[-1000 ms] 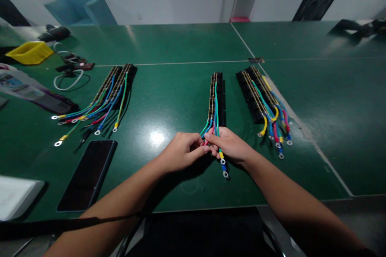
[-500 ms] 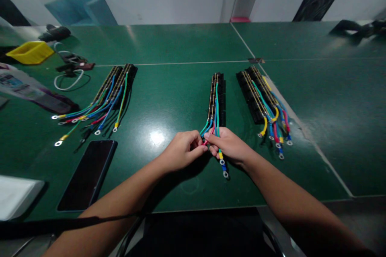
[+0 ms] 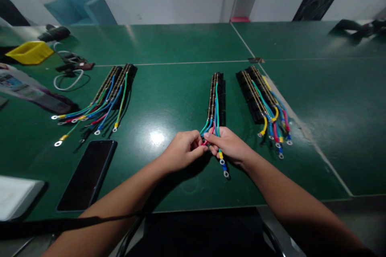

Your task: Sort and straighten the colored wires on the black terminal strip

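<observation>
A narrow black terminal strip lies lengthwise on the green table straight ahead. Coloured wires run from it toward me, ending in ring lugs. My left hand is closed, pinching the wire ends at its fingertips. My right hand is closed too, fingers wrapped over the same bundle. Two lugged wire ends hang out below the right hand. The fingertips of both hands meet over a red wire.
A wider strip with wires lies to the right, another wired pair to the left. A dark phone lies at near left, a white object at the left edge. A yellow bin and cables sit at far left.
Almost nothing differs. Both hands stay on the wire bundle; the left fingertips have shifted very slightly against the red wire.
</observation>
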Demonstrator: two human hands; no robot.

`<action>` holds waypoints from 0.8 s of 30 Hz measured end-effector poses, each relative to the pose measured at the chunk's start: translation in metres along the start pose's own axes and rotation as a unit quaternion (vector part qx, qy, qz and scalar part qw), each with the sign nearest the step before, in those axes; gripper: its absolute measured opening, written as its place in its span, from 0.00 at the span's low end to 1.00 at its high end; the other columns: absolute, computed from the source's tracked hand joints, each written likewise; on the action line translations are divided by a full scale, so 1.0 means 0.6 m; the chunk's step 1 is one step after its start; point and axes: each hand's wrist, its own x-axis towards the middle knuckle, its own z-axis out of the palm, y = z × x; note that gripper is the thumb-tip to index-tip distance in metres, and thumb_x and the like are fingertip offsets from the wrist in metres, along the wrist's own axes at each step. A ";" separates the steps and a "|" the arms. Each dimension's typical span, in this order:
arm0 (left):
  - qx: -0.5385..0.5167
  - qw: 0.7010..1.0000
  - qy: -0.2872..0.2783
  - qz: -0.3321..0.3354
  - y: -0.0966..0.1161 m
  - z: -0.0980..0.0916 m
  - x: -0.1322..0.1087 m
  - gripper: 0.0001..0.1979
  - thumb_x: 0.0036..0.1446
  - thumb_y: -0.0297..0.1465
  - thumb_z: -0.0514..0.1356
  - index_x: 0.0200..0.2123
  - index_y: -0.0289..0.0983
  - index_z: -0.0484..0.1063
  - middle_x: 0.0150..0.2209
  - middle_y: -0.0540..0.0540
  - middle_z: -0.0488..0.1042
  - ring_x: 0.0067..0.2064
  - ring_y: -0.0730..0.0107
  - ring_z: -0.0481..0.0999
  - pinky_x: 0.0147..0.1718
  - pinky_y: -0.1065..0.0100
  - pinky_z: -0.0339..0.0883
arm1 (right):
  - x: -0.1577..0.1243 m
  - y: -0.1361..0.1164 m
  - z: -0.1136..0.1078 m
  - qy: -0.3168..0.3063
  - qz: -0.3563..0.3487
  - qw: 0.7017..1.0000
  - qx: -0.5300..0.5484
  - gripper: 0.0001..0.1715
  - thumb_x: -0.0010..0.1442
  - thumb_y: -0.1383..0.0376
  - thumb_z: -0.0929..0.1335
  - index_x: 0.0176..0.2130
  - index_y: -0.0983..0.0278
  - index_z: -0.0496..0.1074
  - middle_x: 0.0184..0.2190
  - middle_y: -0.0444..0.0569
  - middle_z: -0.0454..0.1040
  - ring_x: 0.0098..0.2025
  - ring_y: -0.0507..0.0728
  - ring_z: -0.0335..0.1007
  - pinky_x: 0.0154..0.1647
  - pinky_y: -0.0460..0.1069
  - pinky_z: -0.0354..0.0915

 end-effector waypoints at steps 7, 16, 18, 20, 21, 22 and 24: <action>-0.013 1.000 -0.015 -0.001 0.001 -0.001 -0.002 0.12 0.59 0.36 0.56 0.27 0.35 0.67 0.21 0.54 0.65 0.23 0.78 0.62 0.23 0.74 0.52 | -0.001 -0.003 0.000 0.000 0.010 1.000 0.001 0.15 0.61 0.58 0.66 0.28 0.66 0.66 0.12 0.40 0.65 0.13 0.46 0.57 0.15 0.42 0.53; -0.005 1.000 0.011 -0.014 -0.003 0.006 -0.003 0.10 0.57 0.35 0.58 0.28 0.35 0.66 0.21 0.54 0.66 0.22 0.78 0.62 0.23 0.74 0.52 | 0.000 0.000 -0.001 -0.003 0.004 1.000 0.004 0.16 0.61 0.57 0.66 0.28 0.66 0.67 0.13 0.40 0.66 0.14 0.46 0.57 0.16 0.42 0.54; -0.006 1.000 0.006 -0.012 -0.001 0.005 -0.003 0.11 0.58 0.36 0.58 0.28 0.35 0.66 0.21 0.54 0.66 0.22 0.78 0.62 0.23 0.74 0.52 | 0.000 0.000 -0.001 -0.003 0.009 1.000 0.009 0.16 0.60 0.57 0.66 0.28 0.66 0.67 0.12 0.40 0.65 0.13 0.46 0.57 0.16 0.42 0.53; -0.011 1.000 -0.001 -0.013 0.000 0.003 -0.004 0.12 0.58 0.36 0.57 0.27 0.35 0.67 0.21 0.53 0.66 0.22 0.78 0.62 0.23 0.74 0.52 | 0.000 -0.001 -0.001 -0.002 0.013 1.000 0.012 0.15 0.60 0.57 0.66 0.28 0.66 0.67 0.12 0.40 0.65 0.13 0.46 0.57 0.16 0.42 0.53; -0.014 1.000 -0.004 -0.014 0.000 0.002 -0.004 0.12 0.58 0.37 0.57 0.27 0.35 0.67 0.21 0.54 0.66 0.22 0.78 0.62 0.23 0.74 0.52 | 0.000 -0.001 -0.001 -0.003 0.013 1.000 0.011 0.15 0.60 0.57 0.66 0.28 0.66 0.67 0.12 0.40 0.65 0.13 0.46 0.57 0.16 0.42 0.53; -0.016 1.000 -0.005 -0.016 0.000 0.002 -0.003 0.12 0.58 0.37 0.57 0.27 0.35 0.67 0.20 0.54 0.66 0.22 0.78 0.62 0.22 0.74 0.52 | 0.000 -0.001 -0.001 -0.004 0.013 1.000 0.011 0.15 0.60 0.58 0.66 0.28 0.66 0.67 0.12 0.40 0.66 0.13 0.46 0.57 0.16 0.42 0.53; -0.018 1.000 -0.001 -0.022 0.000 0.003 -0.003 0.11 0.57 0.36 0.58 0.27 0.35 0.66 0.20 0.54 0.66 0.22 0.78 0.62 0.23 0.74 0.52 | 0.001 -0.001 -0.001 -0.004 0.010 1.000 0.009 0.15 0.60 0.57 0.66 0.28 0.66 0.67 0.13 0.40 0.66 0.14 0.47 0.58 0.16 0.42 0.54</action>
